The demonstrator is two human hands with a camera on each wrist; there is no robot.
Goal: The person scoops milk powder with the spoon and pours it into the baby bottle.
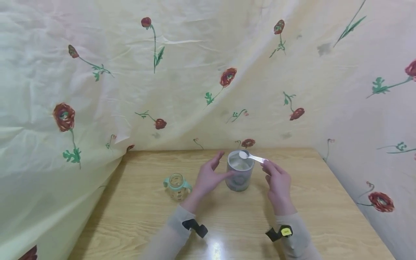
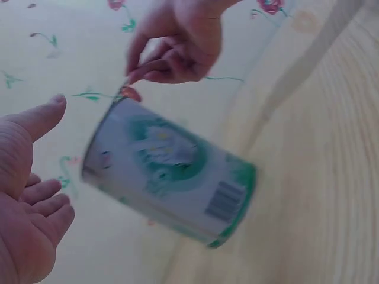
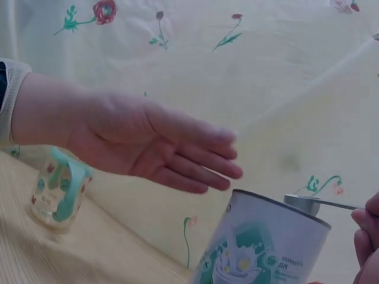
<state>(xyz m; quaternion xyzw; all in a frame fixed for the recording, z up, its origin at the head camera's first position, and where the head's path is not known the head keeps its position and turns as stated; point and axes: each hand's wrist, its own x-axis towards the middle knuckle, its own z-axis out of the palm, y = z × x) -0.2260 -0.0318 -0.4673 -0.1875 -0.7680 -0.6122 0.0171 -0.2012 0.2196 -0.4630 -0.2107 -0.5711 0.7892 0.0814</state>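
Flowered cloth (image 1: 195, 54) backs your wooden bench (image 1: 143, 224) at twelve o'clock — your right hand (image 1: 277, 180) pinching a scoop (image 1: 255, 157) over the can (image 1: 240, 179), left hand (image 1: 208, 178) spread at its nine.

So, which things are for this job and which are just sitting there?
In use:
silver long-handled scoop, held by the right hand
white-and-green round can

Just there:
clear mint-handled cup, untouched, maybe for later
cream flowered cloth
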